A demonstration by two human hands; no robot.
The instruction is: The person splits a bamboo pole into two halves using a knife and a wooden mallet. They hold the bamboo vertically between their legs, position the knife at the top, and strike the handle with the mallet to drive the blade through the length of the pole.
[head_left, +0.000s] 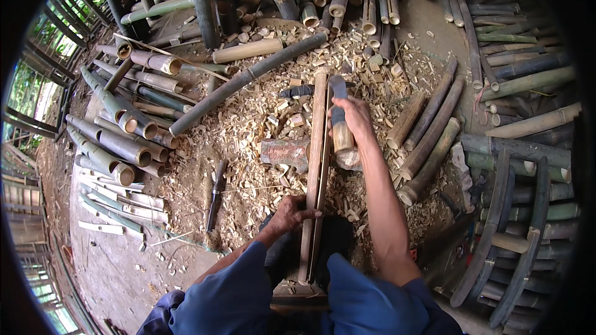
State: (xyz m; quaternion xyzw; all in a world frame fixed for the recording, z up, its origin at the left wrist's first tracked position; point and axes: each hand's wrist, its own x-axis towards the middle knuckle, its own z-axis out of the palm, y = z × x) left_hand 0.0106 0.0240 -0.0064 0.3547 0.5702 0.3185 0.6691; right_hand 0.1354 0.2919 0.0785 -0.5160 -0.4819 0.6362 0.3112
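Observation:
A long pole of split bamboo (pixel 315 167) stands lengthwise before me, its far end in the wood chips and its near end between my knees. My left hand (pixel 292 214) is closed round its lower part. Held in my right hand (pixel 354 118), beside the pole's upper part, is a bladed tool with a thick wooden handle (pixel 342 138) and a dark metal blade (pixel 338 87). The fingers wrap the tool, and its exact kind is hard to tell. Behind the pole lies a short log (pixel 284 152), partly hidden by it.
Bamboo lengths (pixel 133 133) are piled at left; more bamboo poles (pixel 528 80) lie at right. Split strips (pixel 121 205) rest on the floor. A dark-handled tool (pixel 215 195) lies left of me, a dark wrapped object (pixel 298 91) beyond the log. A wooden frame (pixel 512 242) stands right.

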